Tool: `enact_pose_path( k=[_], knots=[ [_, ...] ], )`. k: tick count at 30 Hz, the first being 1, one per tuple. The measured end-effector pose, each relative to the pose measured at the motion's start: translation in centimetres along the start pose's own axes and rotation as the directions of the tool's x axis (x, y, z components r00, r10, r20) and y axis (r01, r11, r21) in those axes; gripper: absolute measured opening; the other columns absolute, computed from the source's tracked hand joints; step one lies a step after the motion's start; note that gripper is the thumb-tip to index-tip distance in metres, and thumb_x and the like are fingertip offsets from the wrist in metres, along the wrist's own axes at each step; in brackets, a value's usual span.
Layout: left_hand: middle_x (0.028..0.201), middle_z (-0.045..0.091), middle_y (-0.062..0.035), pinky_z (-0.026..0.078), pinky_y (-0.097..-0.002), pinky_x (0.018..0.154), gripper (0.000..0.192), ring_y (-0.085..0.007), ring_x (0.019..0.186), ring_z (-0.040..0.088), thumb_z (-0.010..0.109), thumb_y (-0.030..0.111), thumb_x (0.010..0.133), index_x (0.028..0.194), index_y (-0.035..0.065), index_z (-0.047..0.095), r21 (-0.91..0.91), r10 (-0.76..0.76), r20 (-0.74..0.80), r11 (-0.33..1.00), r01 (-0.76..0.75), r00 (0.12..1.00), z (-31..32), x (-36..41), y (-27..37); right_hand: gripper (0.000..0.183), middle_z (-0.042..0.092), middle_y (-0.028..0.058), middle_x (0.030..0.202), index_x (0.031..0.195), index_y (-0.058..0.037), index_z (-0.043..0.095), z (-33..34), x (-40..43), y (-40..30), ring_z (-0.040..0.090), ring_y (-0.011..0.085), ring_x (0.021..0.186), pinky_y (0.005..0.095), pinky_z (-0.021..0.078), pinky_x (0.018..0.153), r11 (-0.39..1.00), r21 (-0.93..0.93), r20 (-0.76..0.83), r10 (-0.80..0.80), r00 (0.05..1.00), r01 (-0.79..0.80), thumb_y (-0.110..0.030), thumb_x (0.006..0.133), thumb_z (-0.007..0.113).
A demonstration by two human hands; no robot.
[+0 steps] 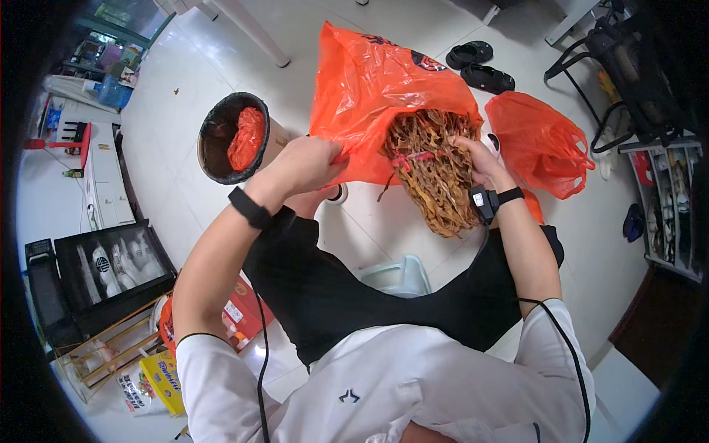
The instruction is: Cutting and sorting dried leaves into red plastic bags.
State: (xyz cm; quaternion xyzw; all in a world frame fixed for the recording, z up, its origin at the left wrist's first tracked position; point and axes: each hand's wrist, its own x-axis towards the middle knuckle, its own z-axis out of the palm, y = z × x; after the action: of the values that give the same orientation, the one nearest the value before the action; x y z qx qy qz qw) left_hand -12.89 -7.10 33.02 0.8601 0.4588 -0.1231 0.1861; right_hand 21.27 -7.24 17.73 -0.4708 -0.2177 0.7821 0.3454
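My left hand [302, 163] grips the edge of a large red plastic bag [382, 83] that bears dark print. A thick bundle of dried brown strips [435, 183], perhaps dried vegetable or leaves, lies partly inside the bag's mouth, with its lower end sticking out towards me. Around the bundle runs a pink-red tie [412, 159]. My right hand [482, 160] holds the bundle by its right side, thumb on top. The bundle's far end is hidden in the bag.
A lined waste bin [263, 119] with crumpled red plastic inside stands left of the bag. Another red bag [537, 144] lies at the right, near black clogs [487, 77]. Between my legs is a pale plastic stool [407, 277]. A shoe rack [667, 199] stands far right.
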Motion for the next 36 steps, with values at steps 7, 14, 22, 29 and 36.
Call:
enact_pose_path(
  k=[7, 14, 22, 29, 36],
  knots=[
    [0.061, 0.057, -0.0174, 0.046, -0.0453, 0.055, 0.026, -0.0371, 0.060, 0.059, 0.062, 0.030, 0.087, 0.081, 0.0051, 0.055, -0.308, 0.105, -0.194, 0.938, -0.162, 0.975, 1.8, -2.0, 4.7, 0.033, 0.066, 0.0057, 0.105, 0.114, -0.0042, 0.060, -0.2, 0.7, 1.0, 0.065, 0.0182, 0.091, 0.0346, 0.0526, 0.081, 0.988, 0.140, -0.176, -0.039, 0.984, 0.064, -0.026, 0.090, 0.058],
    [0.060, 0.057, -0.0149, 0.048, -0.0471, 0.057, 0.019, -0.0358, 0.062, 0.061, 0.062, 0.025, 0.087, 0.088, 0.0071, 0.056, -0.421, 0.286, -0.337, 0.806, -0.416, 0.897, 9.6, -3.2, 13.8, 0.038, 0.061, 0.0078, 0.121, 0.123, -0.0049, 0.056, 0.8, 2.1, 4.3, 0.060, 0.0215, 0.107, 0.0375, 0.0493, 0.089, 0.930, 0.321, -0.314, -0.075, 0.946, 0.180, -0.027, 0.092, 0.057],
    [0.071, 0.061, -0.0182, 0.050, -0.0467, 0.062, 0.017, -0.0383, 0.069, 0.061, 0.056, 0.022, 0.090, 0.087, 0.0050, 0.055, -0.554, 0.079, 0.013, 0.830, -0.058, 0.997, 16.1, -3.4, 13.7, 0.037, 0.061, 0.0081, 0.121, 0.122, -0.0043, 0.057, 3.7, 1.8, 5.1, 0.060, 0.0216, 0.108, 0.0376, 0.0490, 0.090, 0.952, 0.293, -0.281, -0.003, 0.960, 0.089, -0.026, 0.092, 0.057],
    [0.084, 0.062, -0.0174, 0.050, -0.0405, 0.070, 0.010, -0.0347, 0.077, 0.062, 0.050, 0.006, 0.091, 0.094, 0.0022, 0.058, -0.871, 0.263, -0.307, 0.310, -0.381, 0.915, 11.9, -4.4, 19.3, 0.036, 0.061, 0.0085, 0.121, 0.121, -0.0037, 0.058, 4.9, -0.8, 7.2, 0.060, 0.0218, 0.108, 0.0376, 0.0488, 0.090, 0.962, 0.275, -0.293, 0.077, 0.953, 0.006, -0.025, 0.091, 0.058],
    [0.084, 0.061, -0.0140, 0.050, -0.0353, 0.071, 0.016, -0.0282, 0.079, 0.063, 0.049, 0.004, 0.091, 0.102, -0.0005, 0.061, -0.915, 0.331, -0.279, 0.191, -0.354, 0.901, 11.5, -5.6, 17.3, 0.036, 0.061, 0.0089, 0.121, 0.120, -0.0031, 0.059, 8.6, -2.3, 10.1, 0.059, 0.0219, 0.108, 0.0376, 0.0486, 0.090, 0.961, 0.250, -0.262, 0.183, 0.948, -0.116, -0.023, 0.091, 0.058]
  ],
)
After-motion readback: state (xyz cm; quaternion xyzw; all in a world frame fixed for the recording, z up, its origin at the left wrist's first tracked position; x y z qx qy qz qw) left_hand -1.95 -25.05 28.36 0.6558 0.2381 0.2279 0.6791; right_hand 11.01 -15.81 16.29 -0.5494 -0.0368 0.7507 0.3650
